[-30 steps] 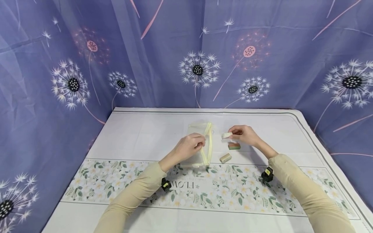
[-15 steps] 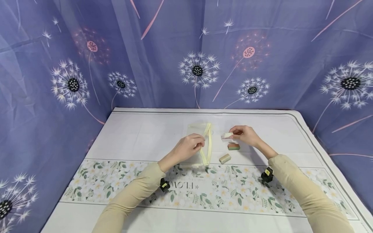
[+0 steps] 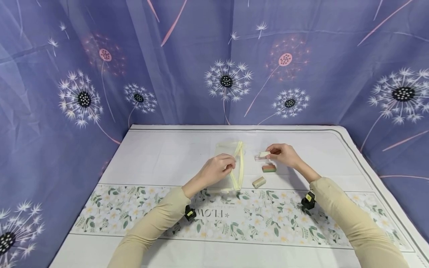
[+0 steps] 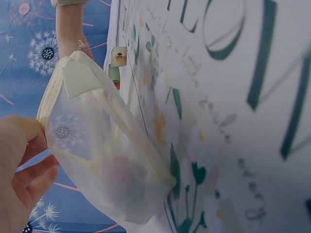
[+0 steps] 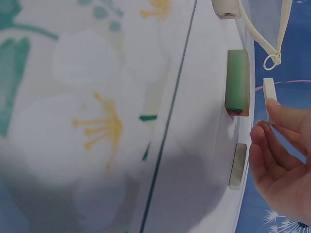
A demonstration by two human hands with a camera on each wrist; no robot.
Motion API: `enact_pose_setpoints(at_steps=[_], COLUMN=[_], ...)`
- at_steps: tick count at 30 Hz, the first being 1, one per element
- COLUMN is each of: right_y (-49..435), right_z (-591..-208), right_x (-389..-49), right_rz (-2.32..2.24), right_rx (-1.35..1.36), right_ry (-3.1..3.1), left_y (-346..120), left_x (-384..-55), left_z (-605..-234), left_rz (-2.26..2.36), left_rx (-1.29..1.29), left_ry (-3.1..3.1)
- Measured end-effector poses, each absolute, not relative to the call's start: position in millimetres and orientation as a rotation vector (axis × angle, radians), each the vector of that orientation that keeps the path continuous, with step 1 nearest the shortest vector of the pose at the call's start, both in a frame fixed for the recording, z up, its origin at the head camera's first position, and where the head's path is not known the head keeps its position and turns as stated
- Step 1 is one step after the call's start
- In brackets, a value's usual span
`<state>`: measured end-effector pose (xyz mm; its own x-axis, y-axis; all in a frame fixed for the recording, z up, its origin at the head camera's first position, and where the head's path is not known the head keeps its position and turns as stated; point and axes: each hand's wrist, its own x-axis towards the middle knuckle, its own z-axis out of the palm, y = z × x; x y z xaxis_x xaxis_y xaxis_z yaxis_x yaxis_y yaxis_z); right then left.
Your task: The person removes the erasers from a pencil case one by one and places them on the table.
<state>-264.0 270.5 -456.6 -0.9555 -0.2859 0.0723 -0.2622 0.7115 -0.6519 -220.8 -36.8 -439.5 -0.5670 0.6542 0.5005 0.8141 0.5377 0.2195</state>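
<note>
My left hand (image 3: 217, 168) pinches the pale yellow zipped edge of a see-through mesh pouch (image 4: 116, 145). The pouch's mouth, edged by the zipper (image 3: 241, 163), gapes toward the right, and something pinkish shows dimly through the mesh. Between thumb and fingertips, my right hand (image 3: 283, 154) holds a small white block (image 5: 268, 90) above the table, right of the pouch. Just below that block in the head view shows a pale pinkish piece (image 3: 260, 158). Nearer me lie a green and reddish-brown block (image 3: 269, 169) and a beige block (image 3: 259, 182).
In the right wrist view a grey-beige block (image 5: 238, 166) lies on the table close to the right hand. The table bears a white cloth (image 3: 167, 156) with a floral band (image 3: 254, 219). Behind it hangs a blue dandelion curtain (image 3: 181, 82).
In the right hand the white block has shifted slightly to the right, and the pinkish piece below it shows more. The left hand and pouch have hardly moved.
</note>
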Motion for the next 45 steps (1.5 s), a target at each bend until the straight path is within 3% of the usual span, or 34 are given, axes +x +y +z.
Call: enact_pose_setpoints(at_steps=[45], right_y=[278.0], right_z=[-466.5], right_x=[-271.6], right_rz=[-1.12], right_rx=[-0.188], right_ry=[2.99], left_y=[-43.1], left_x=[-222.1], left_z=[-446.5], left_rz=[-0.721], left_rx=[-1.172], left_ry=[-2.367])
